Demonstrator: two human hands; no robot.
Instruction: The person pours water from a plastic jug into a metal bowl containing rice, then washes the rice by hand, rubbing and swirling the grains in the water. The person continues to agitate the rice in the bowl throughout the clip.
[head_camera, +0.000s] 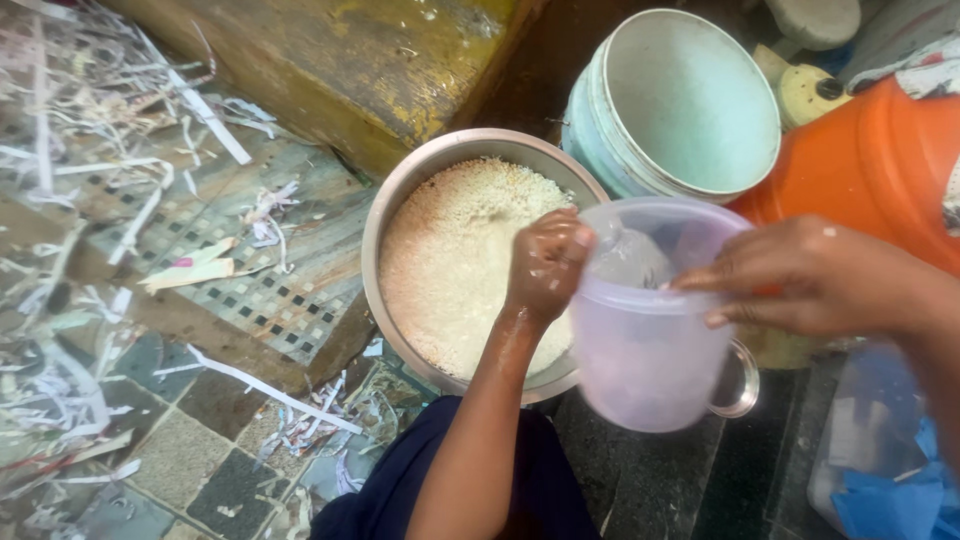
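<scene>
Nearest, a translucent plastic jug (645, 350) with a side handle, held just right of the metal bowl (400, 205) and overlapping its right rim. Gripped at the jug's left rim by the left hand (545, 262), fingers curled tight over the edge, wet and speckled with grains. Steadied at the jug's right rim by the right hand (810, 275), fingers stretched flat across the lip, loosely closed on it. Inside the bowl, soaked white rice (450, 260) in cloudy water. Left of the bowl, shredded paper strips (120, 200) over tiled floor. Beyond the bowl, a pale green bucket (690, 100) tipped on its side; right of that, an orange container (870, 160).
</scene>
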